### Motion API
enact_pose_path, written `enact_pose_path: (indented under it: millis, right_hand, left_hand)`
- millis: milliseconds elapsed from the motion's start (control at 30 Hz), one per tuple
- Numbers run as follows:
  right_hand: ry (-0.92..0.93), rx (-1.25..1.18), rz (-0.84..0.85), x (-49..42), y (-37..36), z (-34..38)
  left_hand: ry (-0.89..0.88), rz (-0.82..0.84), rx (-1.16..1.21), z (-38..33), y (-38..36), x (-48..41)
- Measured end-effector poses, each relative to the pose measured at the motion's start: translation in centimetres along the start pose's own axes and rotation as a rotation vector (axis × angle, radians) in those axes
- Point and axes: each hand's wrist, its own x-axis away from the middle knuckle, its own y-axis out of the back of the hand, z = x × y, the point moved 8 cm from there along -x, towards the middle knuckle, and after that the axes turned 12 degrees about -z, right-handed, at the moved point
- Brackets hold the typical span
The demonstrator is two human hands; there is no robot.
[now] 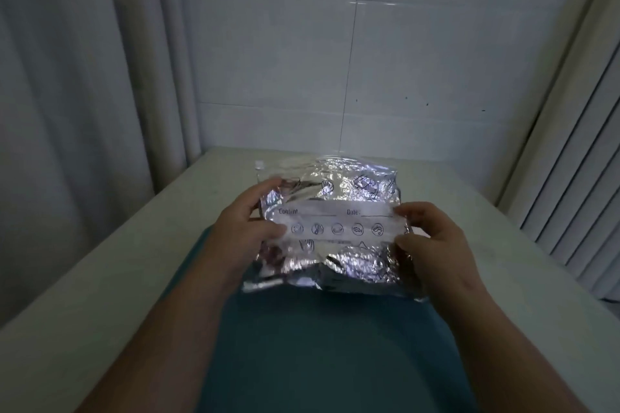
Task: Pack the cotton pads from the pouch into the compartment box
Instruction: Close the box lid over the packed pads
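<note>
Pouch: a crinkled silver foil pouch (332, 258), held up between both hands over the teal mat (318, 345); motion blur makes it hard to say whether its near edge touches the mat.
Long axis: runs left to right across the view.
Facing: the printed face is toward the camera, and the white label strip (335, 211) reads upright, so the top edge points away at the tiled wall (369, 60).
Left hand (241, 228): grips the pouch's left end, thumb on the front by the label and fingers (268, 184) curled over the upper corner.
Right hand (436, 238): pinches the right end at label height, with the thumb in front.
Forearms: both bare, reaching forward from the lower corners.
Worktop (100, 278): pale, and it carries the mat.
</note>
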Motion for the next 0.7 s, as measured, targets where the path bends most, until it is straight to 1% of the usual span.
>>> enact_pose_path:
  millis: [67, 167, 233, 300, 367, 433, 500, 600, 700]
  right_hand:
    - [0.020, -0.020, -0.059, -0.1, 0.6, 0.0]
    - [0.020, -0.063, -0.104, -0.3, 1.0, -0.1]
    - [0.022, -0.049, -0.105, -0.3, 0.9, -0.1]
    - [0.026, -0.032, -0.077, -0.1, 0.4, -0.1]
    - [0.034, 0.052, -0.036, 0.1, -0.1, -0.2]
    - [0.045, 0.150, -0.007, 0.2, -0.5, -0.3]
    - [0.049, 0.182, -0.007, 0.1, -0.7, -0.1]
    - [0.075, 0.228, 0.019, -0.2, -1.9, 0.9]
    - [0.125, 0.296, 0.096, -0.1, -4.3, 1.9]
  left_hand:
    - [0.029, 0.038, 0.006, 0.5, -0.3, -0.2]
    - [0.092, 0.088, -0.004, 1.3, -0.6, -0.2]
    - [0.074, 0.081, -0.057, 1.3, -0.4, -0.1]
    - [0.009, 0.017, -0.146, 0.9, 0.2, -0.1]
    - [-0.039, -0.065, -0.184, 0.5, 0.8, -0.2]
    - [-0.050, -0.147, -0.201, 0.3, 1.6, -0.4]
    - [-0.066, -0.204, -0.259, 0.3, 2.6, -0.9]
    - [-0.155, -0.259, -0.398, -0.3, 3.8, -1.1]
    - [-0.232, -0.354, -0.579, -0.9, 5.2, -1.2]
